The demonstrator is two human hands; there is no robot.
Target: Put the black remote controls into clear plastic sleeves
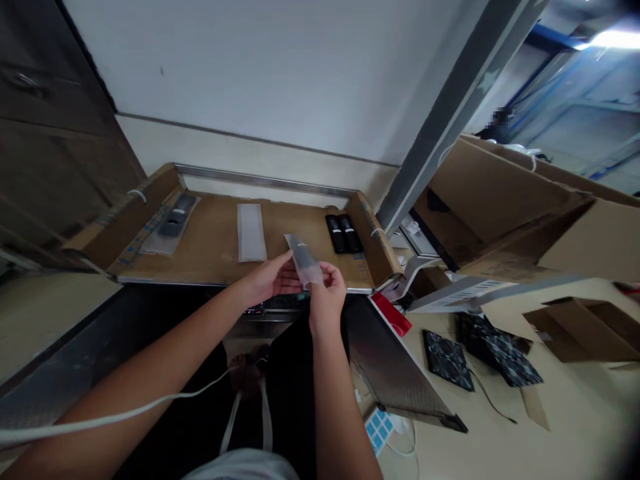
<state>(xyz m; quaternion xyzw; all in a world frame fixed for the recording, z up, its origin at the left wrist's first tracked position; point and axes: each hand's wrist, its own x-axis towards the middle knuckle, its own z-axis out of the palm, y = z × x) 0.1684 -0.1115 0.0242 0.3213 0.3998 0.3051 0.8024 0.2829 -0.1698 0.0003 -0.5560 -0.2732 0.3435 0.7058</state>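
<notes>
Above the front edge of a cardboard-lined tray, a black remote control in a frosted plastic sleeve [306, 261] is held tilted between both hands. My right hand [327, 297] grips its near end, thumb against the plastic. My left hand [273, 277] has its thumb at the sleeve's left edge, with its fingers curled beneath it. Just left on the tray lies a flat, pale sleeve [251, 232]. Two bare black remotes [343, 233] lie side by side at the tray's right end. At the left end, dark remotes in sleeves [175, 220] rest together; their number is unclear.
Raised cardboard walls edge the tray [215, 257], and a white wall [280, 73] stands behind it. A grey post [450, 113] and a large open carton [510, 207] are to the right. Dark patterned packages [447, 360] and another carton [590, 327] lie on the floor.
</notes>
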